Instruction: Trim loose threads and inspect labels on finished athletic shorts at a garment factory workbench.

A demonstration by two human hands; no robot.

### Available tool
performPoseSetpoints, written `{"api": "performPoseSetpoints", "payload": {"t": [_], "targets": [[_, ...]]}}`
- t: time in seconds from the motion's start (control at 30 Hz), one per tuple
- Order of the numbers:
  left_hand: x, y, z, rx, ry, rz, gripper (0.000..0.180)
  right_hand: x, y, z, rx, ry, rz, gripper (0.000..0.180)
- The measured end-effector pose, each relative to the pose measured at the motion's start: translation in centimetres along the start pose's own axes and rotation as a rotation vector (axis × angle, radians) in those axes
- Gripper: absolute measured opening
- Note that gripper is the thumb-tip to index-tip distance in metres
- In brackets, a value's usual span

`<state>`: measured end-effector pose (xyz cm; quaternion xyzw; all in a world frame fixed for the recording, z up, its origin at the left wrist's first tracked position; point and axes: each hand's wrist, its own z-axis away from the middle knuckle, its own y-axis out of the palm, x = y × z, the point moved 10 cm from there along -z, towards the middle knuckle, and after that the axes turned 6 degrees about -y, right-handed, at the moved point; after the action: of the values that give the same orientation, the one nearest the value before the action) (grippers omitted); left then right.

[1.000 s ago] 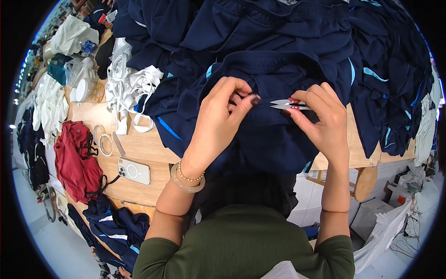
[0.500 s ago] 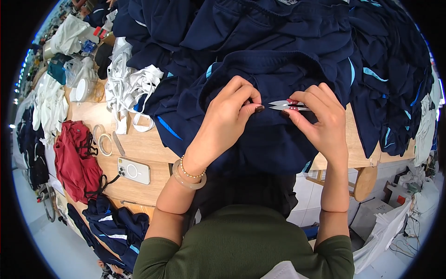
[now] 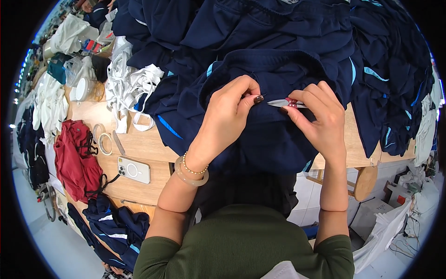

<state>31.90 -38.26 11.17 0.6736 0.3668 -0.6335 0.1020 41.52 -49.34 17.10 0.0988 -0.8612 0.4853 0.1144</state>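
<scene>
A navy garment with an elastic waistband lies before me on the table, its waist opening spread. My left hand is over the cloth with thumb and forefinger pinched together. A thin dark bit shows at those fingertips, too small to make out for certain. In my right hand is a pair of thread snips with dark red on the grip, held between thumb and fingers. Their pointed blades lie close together and aim left, just short of my left fingertips.
More navy garments heap up behind and to the right. At left are white straps, a red bag, tape rolls and a phone on the wooden table. A wooden stool stands at lower right.
The snips' blades have come together from slightly apart. Both hands have barely shifted, and the garment stays where it was.
</scene>
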Motion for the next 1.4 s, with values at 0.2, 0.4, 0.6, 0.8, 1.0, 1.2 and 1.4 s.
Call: {"api": "performPoseSetpoints", "payload": {"t": [0.2,0.4,0.6,0.8,1.0,1.2,1.4], "targets": [[0.1,0.0,0.0,-0.001,-0.001,0.018,0.005,0.2,0.3,-0.2,-0.003,-0.012,0.000,0.022],[-0.3,-0.2,0.0,-0.017,0.024,-0.007,0.005,0.7,0.6,-0.6,-0.001,-0.033,0.011,0.022],[-0.2,-0.3,0.1,-0.015,0.015,-0.006,0.005,0.7,0.2,-0.7,-0.003,-0.034,0.014,0.022],[0.3,-0.3,0.1,-0.012,-0.015,0.031,0.005,0.6,0.6,-0.7,0.013,-0.029,0.009,0.023],[0.3,-0.4,0.1,-0.019,-0.014,0.033,0.004,0.5,0.3,-0.7,0.015,-0.015,-0.007,0.023],[0.4,-0.4,0.0,-0.019,-0.029,0.057,0.005,0.7,0.6,-0.8,-0.002,-0.036,0.002,0.023],[0.4,-0.3,0.1,-0.012,-0.029,0.048,0.005,1.0,0.9,-0.7,-0.016,-0.049,-0.005,0.022]]}}
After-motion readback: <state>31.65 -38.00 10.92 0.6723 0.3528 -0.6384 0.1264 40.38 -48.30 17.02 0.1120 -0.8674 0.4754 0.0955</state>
